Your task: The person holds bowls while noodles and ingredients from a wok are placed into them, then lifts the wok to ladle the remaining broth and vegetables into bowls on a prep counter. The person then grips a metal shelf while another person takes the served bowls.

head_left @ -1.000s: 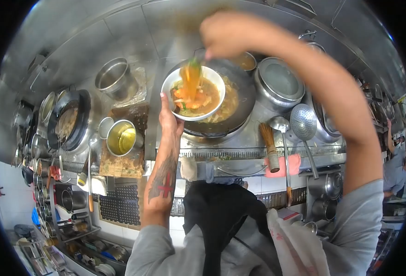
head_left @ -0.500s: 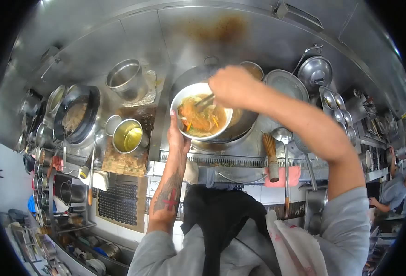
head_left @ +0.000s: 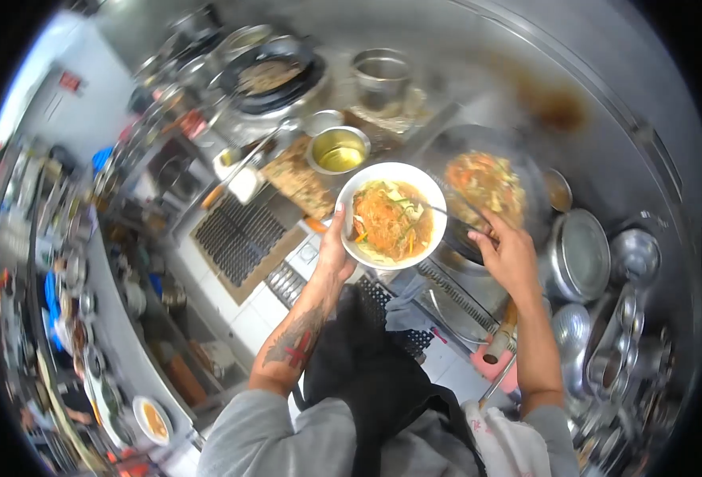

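The left hand [head_left: 335,253] is clamped on the side of a white bowl [head_left: 390,168] of noodles [head_left: 388,226] in broth, held up beside the wok [head_left: 532,173]. The right hand [head_left: 511,256] is closed around dark chopsticks [head_left: 464,218], which reach into the bowl; a metal pot [head_left: 314,146] of yellow liquid sits on the desk [head_left: 416,145] beyond.

No word, number or brand readable, faint red marks [head_left: 482,427] on the pale cloth [head_left: 514,447] over the grey shirt [head_left: 247,433], too blurred for telling letters, small red patch [head_left: 70,81] on the white wall [head_left: 100,60], also too unclear
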{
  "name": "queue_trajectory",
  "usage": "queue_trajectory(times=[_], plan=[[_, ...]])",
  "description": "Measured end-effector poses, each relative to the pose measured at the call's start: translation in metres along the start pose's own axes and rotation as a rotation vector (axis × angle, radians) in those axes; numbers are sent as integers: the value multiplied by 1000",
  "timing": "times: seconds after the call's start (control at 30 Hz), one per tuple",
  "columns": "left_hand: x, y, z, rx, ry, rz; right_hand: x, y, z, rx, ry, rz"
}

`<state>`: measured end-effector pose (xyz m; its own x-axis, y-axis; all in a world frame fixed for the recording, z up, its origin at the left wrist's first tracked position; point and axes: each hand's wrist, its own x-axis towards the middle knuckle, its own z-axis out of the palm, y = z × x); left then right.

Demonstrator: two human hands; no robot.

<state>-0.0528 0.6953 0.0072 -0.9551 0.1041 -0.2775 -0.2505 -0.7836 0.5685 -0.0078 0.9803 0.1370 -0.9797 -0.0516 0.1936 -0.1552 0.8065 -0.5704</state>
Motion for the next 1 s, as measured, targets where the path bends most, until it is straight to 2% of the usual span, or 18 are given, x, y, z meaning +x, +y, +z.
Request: queue_trajectory(times=[0.07,0.13,0.23,0.27,0.33,0.4,0.47,0.53,0.6,0.67,0.73,0.8,0.87,0.93,1.0], plan=[[-23,16,-33,-10,32,28,18,-46,1,-65,-28,-137],[-47,31,-65,-29,105,94,31,-107,-3,-472,-86,-555],[-89,55,-103,-89,154,190,38,-209,3,-498,-137,-748],[-105,64,-116,-115,195,233,39,-230,14,-493,-146,-797],[-140,85,-145,-164,265,324,36,-271,44,-168,-121,-882],[-180,108,-179,-185,244,440,28,-299,98,-49,-209,-898],[-226,130,-221,-200,354,505,10,-331,162,98,-430,-516],[-279,159,-248,-209,461,592,-18,-334,248,358,-442,-356],[-330,184,-284,-201,530,686,-51,-326,345,671,-550,-277],[-380,199,-325,-43,672,775,-102,-374,377,786,-958,282],[-422,200,-367,-36,699,784,-141,-410,427,961,-1087,461],[-464,203,-396,-66,813,818,-165,-478,416,959,-1123,250],[-499,204,-414,-98,850,847,-171,-526,396,1161,-1389,149],[-527,209,-409,-198,839,965,-179,-558,388,1054,-1384,-116],[-549,204,-427,-252,821,1005,-190,-580,401,1002,-1356,-207]])
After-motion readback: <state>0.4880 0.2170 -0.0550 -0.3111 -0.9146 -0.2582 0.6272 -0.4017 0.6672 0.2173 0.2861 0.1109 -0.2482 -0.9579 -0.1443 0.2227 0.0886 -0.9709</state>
